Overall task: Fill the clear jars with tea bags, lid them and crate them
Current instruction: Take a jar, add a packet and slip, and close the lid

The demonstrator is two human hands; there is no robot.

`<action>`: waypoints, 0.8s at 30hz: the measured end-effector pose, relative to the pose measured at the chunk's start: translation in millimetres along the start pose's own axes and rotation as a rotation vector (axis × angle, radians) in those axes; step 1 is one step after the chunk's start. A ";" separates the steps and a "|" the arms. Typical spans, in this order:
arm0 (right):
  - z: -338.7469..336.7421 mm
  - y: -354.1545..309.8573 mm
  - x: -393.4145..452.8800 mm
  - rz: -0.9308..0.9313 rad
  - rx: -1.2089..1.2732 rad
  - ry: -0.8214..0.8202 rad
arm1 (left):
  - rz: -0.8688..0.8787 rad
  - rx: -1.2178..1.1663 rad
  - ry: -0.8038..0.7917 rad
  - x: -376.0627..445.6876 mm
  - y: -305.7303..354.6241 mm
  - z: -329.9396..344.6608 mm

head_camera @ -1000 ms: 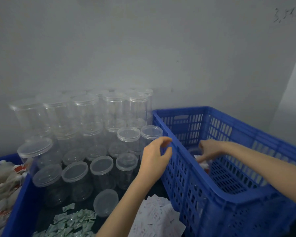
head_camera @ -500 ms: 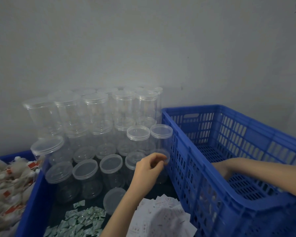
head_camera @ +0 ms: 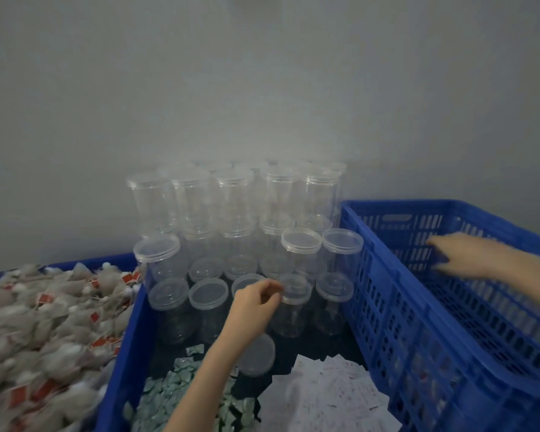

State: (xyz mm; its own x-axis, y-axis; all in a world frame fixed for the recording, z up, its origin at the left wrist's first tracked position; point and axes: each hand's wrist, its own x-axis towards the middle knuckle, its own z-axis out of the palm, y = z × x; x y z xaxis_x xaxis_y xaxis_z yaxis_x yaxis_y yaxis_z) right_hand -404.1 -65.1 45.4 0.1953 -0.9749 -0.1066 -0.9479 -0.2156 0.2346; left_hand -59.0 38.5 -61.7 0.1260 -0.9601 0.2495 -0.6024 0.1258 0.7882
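Several clear lidded jars (head_camera: 231, 201) are stacked in rows against the wall. My left hand (head_camera: 253, 304) reaches over the front row. Its thumb and fingertips pinch the left rim of the lid on one front clear jar (head_camera: 295, 294). My right hand (head_camera: 459, 254) hovers inside the blue crate (head_camera: 384, 275) on the right, blurred, with its fingers spread and nothing in them. A heap of tea bags (head_camera: 44, 322) with red tags fills the blue bin at the left.
A loose clear lid (head_camera: 258, 357) lies in front of the jars. Green sachets (head_camera: 175, 388) and white sachets (head_camera: 325, 391) are piled near the front. The blue bin wall (head_camera: 128, 338) separates the tea bags from the jars. A grey wall closes off the back.
My right hand has lifted from the crate's floor toward its far side and holds nothing. My left hand has stayed pinched at the front jar. The view swung left and shows more tea bags.
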 end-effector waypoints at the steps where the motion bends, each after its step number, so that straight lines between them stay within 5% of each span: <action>1: -19.0 5.9 4.4 0.039 0.022 0.173 | -0.011 0.032 0.035 1.2 -5.3 -7.8; 4: -64.3 -20.7 7.2 -0.030 0.348 0.560 | -0.036 0.068 0.113 9.2 -13.9 -25.8; 6: -82.1 -60.1 11.3 -0.126 0.408 0.537 | -0.040 0.058 0.139 19.3 -12.4 -30.0; 12: -48.4 -177.8 35.5 -0.250 0.057 0.275 | -0.005 0.071 0.001 49.4 2.5 -15.0; 20: 25.8 -229.5 50.3 -0.119 0.345 0.574 | -0.027 0.108 -0.057 57.9 -4.8 -0.3; 24: 39.6 -240.4 47.0 -0.204 0.576 0.634 | -0.038 -0.118 -0.099 62.3 -1.4 -3.1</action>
State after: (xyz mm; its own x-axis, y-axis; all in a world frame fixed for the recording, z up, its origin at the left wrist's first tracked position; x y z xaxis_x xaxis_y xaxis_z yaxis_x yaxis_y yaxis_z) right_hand -177.0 -56.8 -54.3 0.3154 -0.8044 0.5035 -0.8254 -0.4943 -0.2728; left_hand -47.9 -20.7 -45.6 0.0651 -0.9839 0.1662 -0.5008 0.1119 0.8583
